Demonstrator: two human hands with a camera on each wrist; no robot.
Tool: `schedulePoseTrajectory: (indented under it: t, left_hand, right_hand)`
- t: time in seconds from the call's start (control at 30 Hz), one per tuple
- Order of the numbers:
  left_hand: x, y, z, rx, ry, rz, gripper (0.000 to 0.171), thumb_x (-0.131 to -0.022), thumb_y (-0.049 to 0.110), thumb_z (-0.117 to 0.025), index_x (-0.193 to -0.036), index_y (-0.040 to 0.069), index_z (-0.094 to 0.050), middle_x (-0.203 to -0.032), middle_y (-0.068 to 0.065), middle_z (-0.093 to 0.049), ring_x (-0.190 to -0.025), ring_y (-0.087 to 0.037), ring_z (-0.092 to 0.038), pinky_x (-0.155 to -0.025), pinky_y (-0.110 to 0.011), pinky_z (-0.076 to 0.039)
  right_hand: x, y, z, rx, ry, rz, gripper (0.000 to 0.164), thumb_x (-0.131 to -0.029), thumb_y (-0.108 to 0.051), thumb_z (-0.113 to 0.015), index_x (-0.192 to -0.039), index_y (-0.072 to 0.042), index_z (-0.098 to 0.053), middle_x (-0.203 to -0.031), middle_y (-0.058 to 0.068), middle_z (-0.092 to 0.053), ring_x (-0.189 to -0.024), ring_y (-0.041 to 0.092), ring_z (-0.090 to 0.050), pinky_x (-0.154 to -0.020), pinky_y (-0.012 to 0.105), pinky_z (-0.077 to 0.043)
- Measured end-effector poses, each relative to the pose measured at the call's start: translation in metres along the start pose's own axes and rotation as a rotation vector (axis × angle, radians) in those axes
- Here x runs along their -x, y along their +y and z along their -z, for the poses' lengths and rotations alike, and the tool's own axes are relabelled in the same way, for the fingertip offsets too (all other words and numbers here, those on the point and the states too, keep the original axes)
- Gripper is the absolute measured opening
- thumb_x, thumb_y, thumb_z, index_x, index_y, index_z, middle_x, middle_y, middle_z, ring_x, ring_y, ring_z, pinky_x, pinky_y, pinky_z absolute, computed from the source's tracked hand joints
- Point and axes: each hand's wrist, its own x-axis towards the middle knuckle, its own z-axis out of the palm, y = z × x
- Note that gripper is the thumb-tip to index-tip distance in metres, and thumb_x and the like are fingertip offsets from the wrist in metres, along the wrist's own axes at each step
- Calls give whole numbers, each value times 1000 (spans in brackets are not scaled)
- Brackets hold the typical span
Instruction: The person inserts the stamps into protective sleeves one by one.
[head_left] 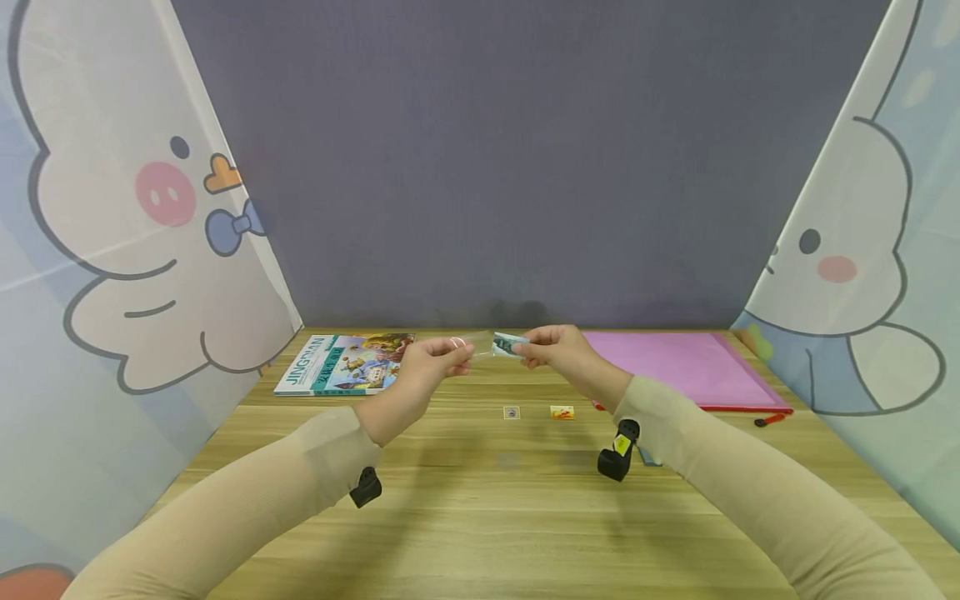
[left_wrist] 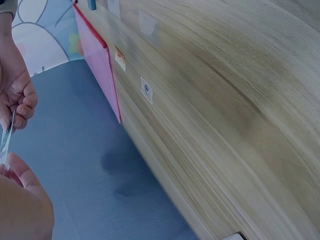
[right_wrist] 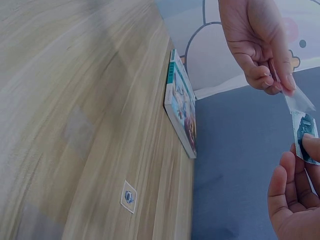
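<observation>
In the head view my left hand (head_left: pixel 435 360) pinches a clear plastic sleeve (head_left: pixel 481 343) by its left end, above the table. Facing it, my right hand (head_left: pixel 551 346) pinches a small stamp (head_left: pixel 507 343) with a dark green picture and pale border. The right wrist view shows the stamp (right_wrist: pixel 303 131) between thumb and fingers, its edge meeting the sleeve (right_wrist: pixel 298 101); whether it is inside cannot be told. On the table below lie a small pale stamp (head_left: pixel 512 412) and an orange-and-yellow stamp (head_left: pixel 562 412). Hands hide most of the sleeve in the left wrist view.
A magazine (head_left: pixel 352 364) lies at the back left of the wooden table (head_left: pixel 450 533). At the back right is a pink folder (head_left: pixel 682 367) with a red edge and a red pull tab (head_left: pixel 769 420). Faint clear sleeves (right_wrist: pixel 79 131) lie nearer the front.
</observation>
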Motion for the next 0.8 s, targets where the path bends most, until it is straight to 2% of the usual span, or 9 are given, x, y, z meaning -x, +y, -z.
schedulePoseTrajectory:
  t: [0.17, 0.3, 0.4, 0.6, 0.8]
  left_hand:
    - [0, 1, -2, 0, -2, 7, 10, -90, 11, -70, -87, 2, -69, -93, -4, -68, -73, -11, -64, -81, -30, -59]
    - [0, 1, -3, -1, -7, 10, 10, -90, 11, -69, -85, 3, -68, -92, -4, -67, -73, -10, -64, -90, -39, -57]
    - [1, 2, -4, 1, -4, 9, 10, -90, 11, -69, -84, 3, -68, -93, -4, -67, -72, -10, -64, -94, -44, -54]
    - [0, 1, -5, -10, -7, 2, 13, -90, 11, -70, -88, -1, -68, -93, -4, -68, -72, -10, -64, -87, -37, -58]
    - [-1, -1, -6, -12, -5, -10, 13, -89, 13, -71, -86, 0, -69, -92, -4, -68, -71, -10, -64, -86, -36, -58]
  right_hand:
    - [1, 1, -2, 4, -11, 9, 21, -90, -16, -70, -101, 2, -67, -77, -2, -67, -73, 11, -62, -76, 26, -55]
    - [2, 1, -3, -2, -8, 11, 21, -90, -15, -71, -101, 2, -67, -76, -4, -67, -72, 11, -62, -76, 27, -56]
    - [2, 2, -3, -15, -7, 23, 21, -89, -15, -71, -101, 2, -68, -79, -1, -68, -72, 12, -62, -76, 27, -56]
    - [3, 3, -4, -23, 4, 63, 24, -89, -14, -72, -103, 5, -68, -79, -1, -69, -71, 10, -62, -72, 25, -55]
    - [4, 3, -5, -27, 14, 73, 24, -88, -13, -72, -103, 6, -68, -77, -2, -69, -72, 13, -62, -70, 24, -55]
